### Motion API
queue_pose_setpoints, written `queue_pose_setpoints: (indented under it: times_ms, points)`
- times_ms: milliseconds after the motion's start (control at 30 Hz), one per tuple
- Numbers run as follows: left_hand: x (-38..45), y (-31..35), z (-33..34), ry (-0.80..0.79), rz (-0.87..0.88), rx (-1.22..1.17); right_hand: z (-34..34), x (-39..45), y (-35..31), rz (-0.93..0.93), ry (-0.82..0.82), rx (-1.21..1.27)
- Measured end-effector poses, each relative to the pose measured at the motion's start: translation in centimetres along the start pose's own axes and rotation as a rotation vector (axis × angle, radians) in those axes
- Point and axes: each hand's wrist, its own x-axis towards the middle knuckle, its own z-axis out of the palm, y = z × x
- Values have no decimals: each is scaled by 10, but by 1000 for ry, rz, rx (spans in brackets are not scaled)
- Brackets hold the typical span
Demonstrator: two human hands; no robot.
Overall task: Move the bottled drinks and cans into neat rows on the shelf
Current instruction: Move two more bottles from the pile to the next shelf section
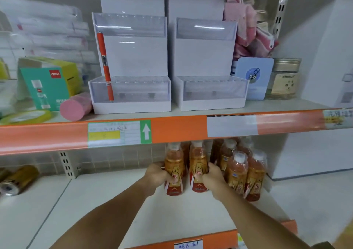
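On the lower shelf (pixel 118 197) stand several orange tea bottles with white caps. My left hand (pixel 155 177) grips the left front bottle (pixel 174 161) around its middle. My right hand (pixel 212 180) grips the bottle beside it (pixel 198 159). Both bottles stand upright and close together on the shelf. To their right is a tight cluster of more bottles (pixel 238 169), some partly hidden behind the upper shelf's edge. Two gold cans (pixel 18 180) lie on their sides at the far left of the lower shelf.
An orange shelf rail (pixel 179 129) with labels crosses the view just above the bottle caps. The upper shelf holds two white display stands (pixel 131 93), an orange pen, a pink roll, boxes and a glass jar (pixel 285 78). A white wall bounds the right.
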Motion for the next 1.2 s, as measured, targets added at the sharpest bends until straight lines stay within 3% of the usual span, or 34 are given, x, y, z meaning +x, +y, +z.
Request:
queue_pose_setpoints:
  times_ms: [367, 1200]
  points:
    - [6, 7, 19, 113, -26, -63, 0, 11, 15, -66, -28, 14]
    - [17, -16, 51, 166, 77, -16, 2, 8, 31, -61, -48, 0]
